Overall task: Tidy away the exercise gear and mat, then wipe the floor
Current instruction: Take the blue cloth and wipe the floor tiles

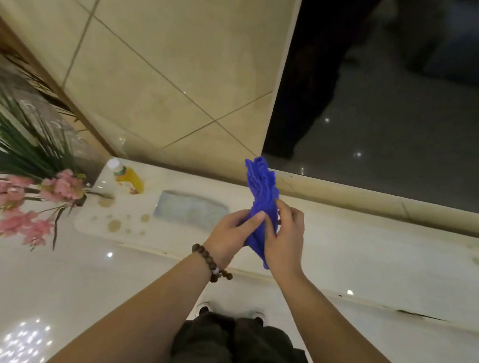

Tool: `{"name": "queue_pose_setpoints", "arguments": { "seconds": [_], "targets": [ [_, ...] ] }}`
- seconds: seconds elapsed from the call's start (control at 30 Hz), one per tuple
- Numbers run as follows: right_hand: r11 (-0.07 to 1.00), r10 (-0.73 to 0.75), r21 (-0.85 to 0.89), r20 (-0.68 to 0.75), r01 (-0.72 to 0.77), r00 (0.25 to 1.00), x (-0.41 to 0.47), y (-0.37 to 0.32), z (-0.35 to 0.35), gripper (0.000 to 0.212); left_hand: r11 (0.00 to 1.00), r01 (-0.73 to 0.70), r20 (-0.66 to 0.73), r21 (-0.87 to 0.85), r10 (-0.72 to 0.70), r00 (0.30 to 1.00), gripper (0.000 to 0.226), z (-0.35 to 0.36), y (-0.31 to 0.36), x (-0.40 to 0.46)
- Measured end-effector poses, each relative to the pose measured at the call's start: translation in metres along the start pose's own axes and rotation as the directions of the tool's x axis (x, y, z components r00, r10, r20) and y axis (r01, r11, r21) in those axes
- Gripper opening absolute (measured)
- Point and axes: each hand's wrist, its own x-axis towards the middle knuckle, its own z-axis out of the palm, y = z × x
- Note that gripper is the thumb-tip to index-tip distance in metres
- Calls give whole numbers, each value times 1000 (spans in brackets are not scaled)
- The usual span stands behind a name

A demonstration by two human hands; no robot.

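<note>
Both hands, the left hand (230, 231) and right hand (284, 237), are gripping a crumpled blue cloth (261, 194) (soft, bunched lengthwise) above the glossy pale worktop (355, 246).

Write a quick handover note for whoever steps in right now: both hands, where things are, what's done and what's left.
Left hand and right hand both grip the crumpled bright blue cloth, held above the white ledge.
On the ledge: a folded pale blue towel, a bottle of orange drink, brownish spill spots.
No exercise gear or mat in view, so that step cannot be judged.
Left: wiping has not started.
</note>
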Motion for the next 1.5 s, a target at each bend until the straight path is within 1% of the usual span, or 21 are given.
{"name": "queue_pose_setpoints", "arguments": {
  "seconds": [0.07,0.13,0.2,0.27,0.37,0.43,0.5,0.53,0.6,0.7,0.8,0.9,0.97,1.03,1.1,1.17,1.2,1.3,1.37,1.43,1.5],
  "targets": [
    [987,79,134,85,-90,993,5,-8,-4,38,996,-1,35,-91,4,999,32,1,1,0],
    [947,125,274,167,-168,978,7,-11,-10,30,996,-10,54,-94,15,998,44,-1,-1,2],
    [921,95,346,241,-177,966,7,-8,-16,25,996,-26,50,-80,30,998,45,-6,-5,5],
    [919,62,352,314,-177,947,5,-1,-20,30,999,-25,41,-20,25,999,44,-10,-11,10],
    [909,103,336,393,-247,914,1,13,-21,35,986,7,54,166,-16,998,37,-14,-22,14],
    [927,109,289,403,-240,909,-2,24,-18,27,966,32,62,255,-50,997,36,-17,-34,18],
    [946,129,238,352,-222,927,-2,37,-16,12,955,60,50,292,-78,996,39,-21,-47,22],
    [950,151,218,305,-224,940,-1,45,-17,15,947,56,23,317,-67,997,34,-24,-53,25],
    [945,222,198,202,-261,954,2,66,-19,17,904,21,-80,426,15,997,25,-32,-66,32],
    [929,309,179,102,-323,946,18,105,-20,13,831,38,-239,555,116,964,25,-48,-85,51],
    [909,366,205,28,-364,930,47,145,-18,10,821,33,-321,571,186,929,30,-62,-106,83],
    [894,391,284,-119,-346,912,73,186,-11,9,816,-10,-382,579,282,880,28,-70,-130,117],
    [889,410,288,-161,-355,898,82,219,1,9,811,2,-404,585,289,868,30,-74,-155,138],
    [880,462,198,-133,-433,877,84,258,19,12,800,74,-403,596,217,889,40,-79,-191,161],
    [855,518,30,-117,-518,848,80,296,37,25,709,211,-399,673,108,911,58,-85,-229,180],
    [860,483,-116,-132,-497,866,76,326,53,40,516,298,-383,803,63,922,67,-88,-259,192],
    [878,425,-179,-133,-444,895,77,335,62,44,418,288,-351,862,81,933,68,-88,-270,197],
    [910,123,-393,-47,-131,991,86,347,99,46,206,142,-179,968,173,969,67,-82,-287,218],
    [850,-30,-523,64,59,998,99,346,131,50,85,4,-25,996,250,968,65,-74,-290,242],
    [762,-84,-624,171,174,982,116,342,162,56,-11,-77,77,997,296,952,65,-67,-293,270],
    [677,-70,-696,260,237,963,129,344,186,62,-57,-76,88,995,263,961,69,-64,-300,292]
  ]
}}
